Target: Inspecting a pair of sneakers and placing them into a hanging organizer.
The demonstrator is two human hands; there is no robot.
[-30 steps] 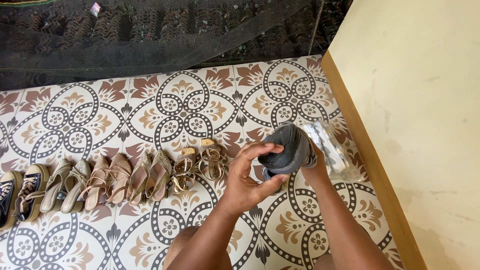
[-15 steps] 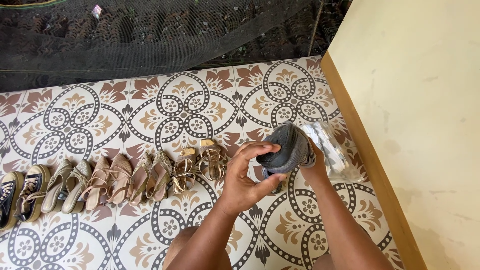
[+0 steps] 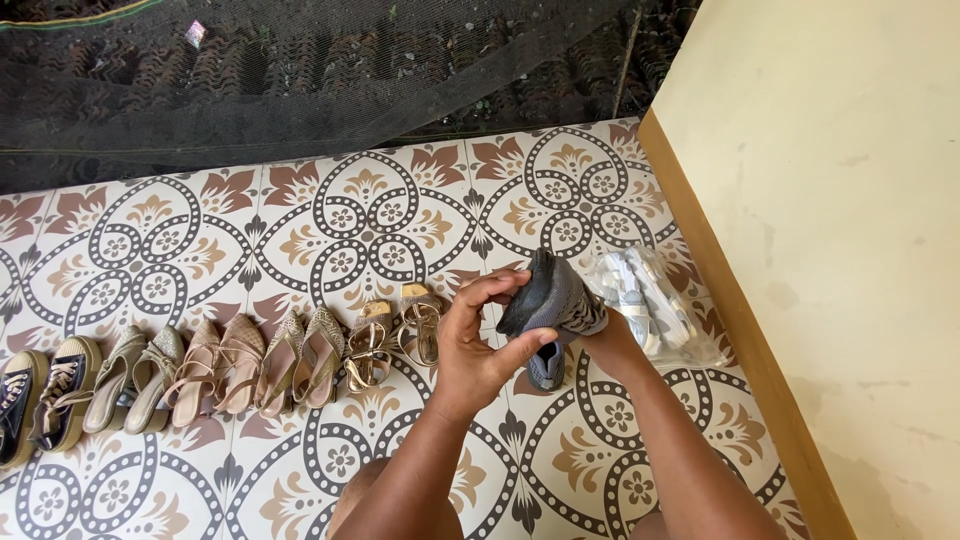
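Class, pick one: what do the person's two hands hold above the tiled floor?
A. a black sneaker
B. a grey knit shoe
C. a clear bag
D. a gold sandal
B: the left hand and right hand both grip the grey shoe; the bag lies on the floor beside it.

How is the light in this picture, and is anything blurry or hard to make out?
Head view: soft, even daylight, no hard shadows on the patterned tile floor; the grey knit shoe held by the left hand and right hand is sharp; the clear plastic bag glints faintly, blurring its contents; the dark netting at the top is dim, hiding detail behind.
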